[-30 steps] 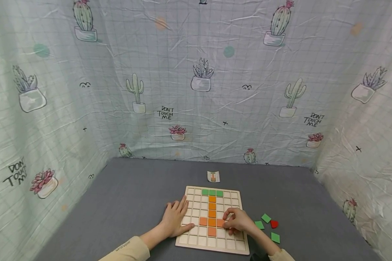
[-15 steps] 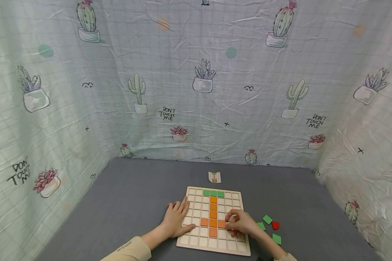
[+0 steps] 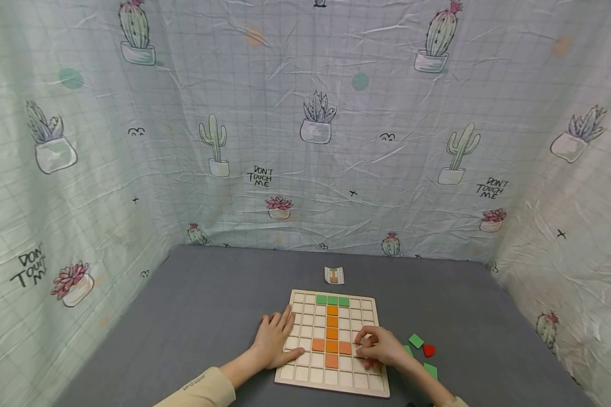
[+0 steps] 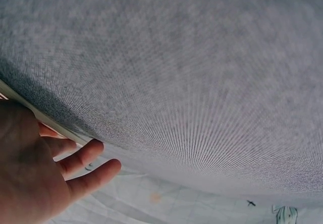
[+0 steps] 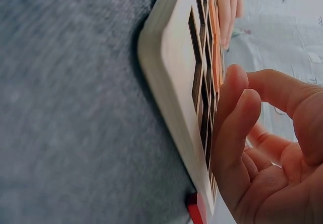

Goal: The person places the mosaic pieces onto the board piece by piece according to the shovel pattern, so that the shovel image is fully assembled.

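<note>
Pale wood board (image 3: 302,375), lower centre of frame, is bearing the salmon tile (image 3: 344,347) I am watching remotely, just left of the nearer right hand (image 3: 381,346), loosely curled around nothing visible, while the left hand (image 3: 272,341) is resting spread at left.

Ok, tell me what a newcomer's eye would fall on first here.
Probably the column of orange tiles running up the middle of the pale board, capped by a row of green tiles. Next, likely the red piece on the grey table to the board's right, then the cactus-print sheet behind.
</note>
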`<state>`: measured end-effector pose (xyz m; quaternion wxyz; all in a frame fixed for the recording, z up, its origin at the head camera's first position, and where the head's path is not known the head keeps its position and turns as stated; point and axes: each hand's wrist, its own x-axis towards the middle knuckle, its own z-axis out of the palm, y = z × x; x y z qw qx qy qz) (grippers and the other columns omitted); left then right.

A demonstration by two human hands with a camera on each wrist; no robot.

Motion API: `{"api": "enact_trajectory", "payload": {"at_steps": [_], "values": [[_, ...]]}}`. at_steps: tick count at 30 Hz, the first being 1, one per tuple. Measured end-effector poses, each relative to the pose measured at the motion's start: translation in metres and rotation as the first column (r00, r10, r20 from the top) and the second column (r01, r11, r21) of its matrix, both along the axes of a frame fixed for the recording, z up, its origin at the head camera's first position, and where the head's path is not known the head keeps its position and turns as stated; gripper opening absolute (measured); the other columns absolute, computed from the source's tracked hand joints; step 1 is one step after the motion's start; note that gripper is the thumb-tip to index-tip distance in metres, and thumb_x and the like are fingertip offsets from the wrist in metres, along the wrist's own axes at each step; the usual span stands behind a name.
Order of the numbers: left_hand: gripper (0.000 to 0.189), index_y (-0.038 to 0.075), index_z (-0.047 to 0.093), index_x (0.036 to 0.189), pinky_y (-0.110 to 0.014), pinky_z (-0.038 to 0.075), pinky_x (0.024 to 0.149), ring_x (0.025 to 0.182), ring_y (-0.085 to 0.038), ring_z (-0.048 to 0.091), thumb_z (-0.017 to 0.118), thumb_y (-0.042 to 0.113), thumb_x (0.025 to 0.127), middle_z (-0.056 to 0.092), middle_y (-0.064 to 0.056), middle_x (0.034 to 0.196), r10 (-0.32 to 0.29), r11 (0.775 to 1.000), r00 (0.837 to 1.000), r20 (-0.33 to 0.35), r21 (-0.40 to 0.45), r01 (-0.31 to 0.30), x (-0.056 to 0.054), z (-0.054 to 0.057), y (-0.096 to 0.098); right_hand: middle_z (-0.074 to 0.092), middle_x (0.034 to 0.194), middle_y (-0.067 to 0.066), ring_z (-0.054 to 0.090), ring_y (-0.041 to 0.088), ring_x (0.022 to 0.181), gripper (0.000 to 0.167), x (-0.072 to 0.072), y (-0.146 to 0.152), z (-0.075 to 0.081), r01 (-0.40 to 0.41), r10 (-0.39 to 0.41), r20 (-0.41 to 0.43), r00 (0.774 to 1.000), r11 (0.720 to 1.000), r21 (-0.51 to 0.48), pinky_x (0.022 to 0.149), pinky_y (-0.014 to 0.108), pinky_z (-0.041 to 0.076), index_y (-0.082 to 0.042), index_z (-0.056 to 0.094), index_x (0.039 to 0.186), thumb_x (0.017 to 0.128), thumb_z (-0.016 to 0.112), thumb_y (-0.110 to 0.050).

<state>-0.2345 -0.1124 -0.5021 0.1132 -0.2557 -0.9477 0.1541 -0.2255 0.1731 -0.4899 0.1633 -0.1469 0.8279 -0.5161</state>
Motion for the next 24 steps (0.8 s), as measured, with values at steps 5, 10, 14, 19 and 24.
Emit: {"api": "enact_trajectory", "payload": {"at_steps": [5,10,14,19,24], "values": [[0.082,0.011,0.041,0.134,-0.043,0.035,0.075,0.104,-0.022,0.046,0.026,0.072,0.081,0.036,-0.009,0.141,-0.001,1.0,1.0,0.002,0.005,0.001,0.0,0.001,0.0,0.063,0.066,0.011,0.055,0.009,0.046,0.023,0.003,0.009,0.002,-0.013,0.013,-0.003,1.0,1.0,-0.007,0.042,0.023,0.042,0.003,0.057,0.092,0.078,0.065,-0.013],[0.083,0.011,0.041,0.134,-0.042,0.035,0.075,0.104,-0.022,0.046,0.025,0.072,0.08,0.036,-0.009,0.141,0.003,1.0,1.0,0.004,-0.001,-0.003,0.0,0.0,0.0,0.062,0.066,0.007,0.057,0.01,0.049,0.025,0.006,0.021,0.003,-0.014,0.015,0.049,0.999,1.0,-0.022,0.044,0.024,0.042,0.003,0.056,0.095,0.08,0.064,-0.015],[0.083,0.011,0.04,0.135,-0.042,0.035,0.075,0.105,-0.022,0.046,0.025,0.072,0.08,0.036,-0.009,0.142,0.007,1.0,1.0,0.003,-0.006,-0.007,0.0,-0.001,0.0,0.061,0.065,0.005,0.057,0.011,0.051,0.024,0.007,0.031,0.003,-0.02,0.021,0.059,0.998,1.0,-0.014,0.044,0.023,0.04,0.003,0.055,0.096,0.081,0.063,-0.015],[0.083,0.011,0.041,0.134,-0.042,0.035,0.076,0.105,-0.022,0.046,0.026,0.072,0.08,0.036,-0.009,0.142,0.003,1.0,1.0,-0.001,0.002,-0.003,0.001,0.0,0.0,0.06,0.066,0.004,0.056,0.011,0.052,0.023,0.009,0.042,0.005,-0.011,0.01,0.046,0.999,1.0,0.011,0.044,0.023,0.041,0.003,0.056,0.096,0.081,0.062,-0.013],[0.083,0.012,0.041,0.134,-0.042,0.035,0.075,0.104,-0.022,0.046,0.026,0.072,0.08,0.036,-0.009,0.142,0.004,1.0,1.0,-0.006,-0.005,-0.004,0.001,0.001,0.0,0.062,0.072,0.004,0.057,0.011,0.054,0.026,0.011,0.054,0.006,0.022,-0.024,0.031,0.999,0.999,0.046,0.045,0.025,0.044,0.0,0.059,0.097,0.08,0.064,-0.019]]}}
